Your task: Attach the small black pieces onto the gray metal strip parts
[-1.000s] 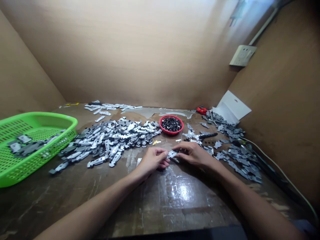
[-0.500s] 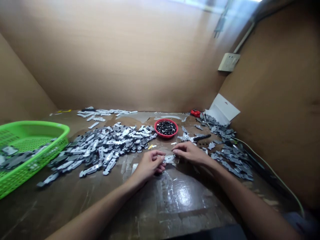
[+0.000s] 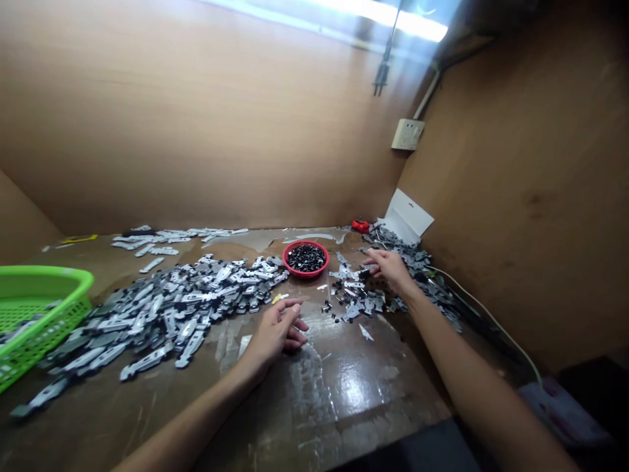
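My left hand [image 3: 280,331] rests low over the brown work surface, its fingers loosely curled and apart, with nothing visible in them. Further right, my right hand [image 3: 389,270] reaches over a scatter of flat grey metal pieces [image 3: 368,301], fingers stretched forward and somewhat apart. I see nothing held in it, though the undersides of its fingers are hidden. Between and beyond the hands stands a round red basket [image 3: 305,275] full of small black and shiny parts [image 3: 305,257]. A large heap of silver-grey flat assembled pieces [image 3: 196,295] lies to the left of my left hand.
A green perforated basket [image 3: 78,298] holding grey pieces stands at the far left. Pale pieces [image 3: 162,250] lie by the back cardboard wall [image 3: 221,144]. A red object [image 3: 360,226], a white folded card [image 3: 405,219] and a pale cable [image 3: 484,321] are on the right.
My right hand has moved away from my left, rightward and forward over the grey pieces. The flat piece between the hands is no longer there. The view has turned right.
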Motion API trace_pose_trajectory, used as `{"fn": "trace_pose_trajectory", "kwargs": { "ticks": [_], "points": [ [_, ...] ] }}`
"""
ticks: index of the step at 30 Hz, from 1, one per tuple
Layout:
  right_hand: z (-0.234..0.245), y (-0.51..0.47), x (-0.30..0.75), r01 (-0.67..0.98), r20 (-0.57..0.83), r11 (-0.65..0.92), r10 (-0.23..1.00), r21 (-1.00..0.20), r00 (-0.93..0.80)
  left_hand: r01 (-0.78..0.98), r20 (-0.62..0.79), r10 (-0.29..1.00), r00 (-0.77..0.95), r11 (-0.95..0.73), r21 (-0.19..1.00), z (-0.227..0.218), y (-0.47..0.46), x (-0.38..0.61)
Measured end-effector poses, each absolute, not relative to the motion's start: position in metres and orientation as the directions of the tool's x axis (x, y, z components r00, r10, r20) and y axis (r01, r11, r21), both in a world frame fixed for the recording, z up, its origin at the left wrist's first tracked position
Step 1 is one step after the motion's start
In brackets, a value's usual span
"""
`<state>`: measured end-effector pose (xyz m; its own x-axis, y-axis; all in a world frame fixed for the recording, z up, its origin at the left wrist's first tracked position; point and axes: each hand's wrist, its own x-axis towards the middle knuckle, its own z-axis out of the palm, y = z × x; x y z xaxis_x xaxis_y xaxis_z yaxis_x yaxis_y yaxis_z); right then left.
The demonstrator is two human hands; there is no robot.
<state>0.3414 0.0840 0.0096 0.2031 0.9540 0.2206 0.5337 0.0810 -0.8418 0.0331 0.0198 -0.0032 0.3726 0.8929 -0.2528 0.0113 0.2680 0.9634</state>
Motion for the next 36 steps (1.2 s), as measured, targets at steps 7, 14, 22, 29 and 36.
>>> {"fn": "trace_pose_trajectory", "kwargs": {
  "ticks": [7,14,22,29,36],
  "points": [
    [-0.006,0.088,0.316,0.821,0.322,0.255,0.942,-0.510,-0.092,0.017,-0.246,0.884,0.398,0.261,0.965,-0.001,0.018,0.033],
    [0.005,0.074,0.297,0.860,0.453,0.355,0.875,-0.365,-0.169,0.037,-0.270,0.877,0.397,0.279,0.960,0.001,0.017,0.033],
    [0.013,0.022,0.216,0.557,0.523,0.714,0.696,-0.424,-0.492,-0.107,-0.199,0.902,0.384,0.258,0.960,-0.004,0.019,0.036],
    [0.016,0.022,0.221,0.507,0.466,0.602,0.799,-0.617,-0.380,0.110,-0.138,0.875,0.464,0.098,0.989,-0.007,0.013,0.038],
    [0.017,0.026,0.225,0.286,0.257,0.356,0.908,-0.890,-0.329,0.128,-0.120,0.869,0.480,0.066,0.990,-0.004,0.011,0.038]
  ]
}}
